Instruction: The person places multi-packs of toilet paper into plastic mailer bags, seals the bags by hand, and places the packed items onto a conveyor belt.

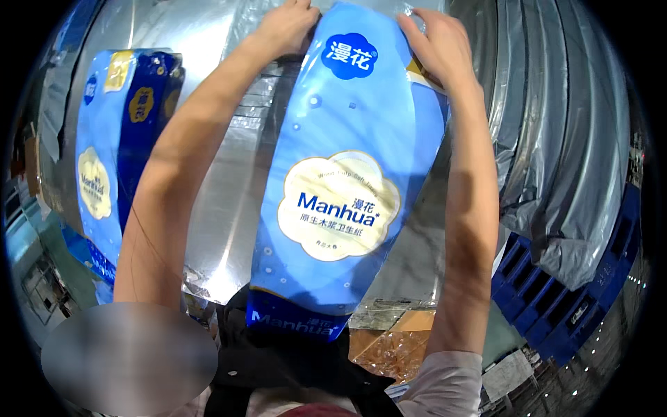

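Observation:
A long blue plastic packaging bag (285, 229) with a cream flower-shaped label lies between my forearms. It stretches from the top edge of the view down to the dark apron (278, 368) at my front. My left hand (285, 29) is closed at the bag's far left corner, its fingertips partly cut off by the frame edge. At the far right edge my right hand (441, 45) grips the bag, thumb on the near side and the other fingers partly hidden. Left of my left forearm lies a similar stack of blue bags (97, 132) with dark blue sides.
Under the bag is a shiny metal tabletop (222, 229). Grey plastic sheeting (556, 132) hangs in folds on the right, above a dark blue pallet (542, 299). Clear film over brown cardboard (396, 351) shows below the table's near edge.

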